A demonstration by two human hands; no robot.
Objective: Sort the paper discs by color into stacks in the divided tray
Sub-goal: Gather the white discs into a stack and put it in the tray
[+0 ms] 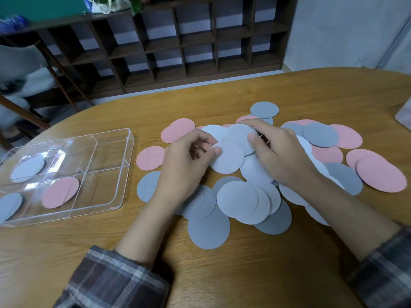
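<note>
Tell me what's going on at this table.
A person is sorting paper discs. Both hands work in the loose pile on the wooden table. The left hand and the right hand together pinch a fan of white discs between thumbs and fingers. The clear divided tray to the left holds a white disc, a pink disc and a grey disc in separate compartments. Most discs lie unsorted on the table.
</note>
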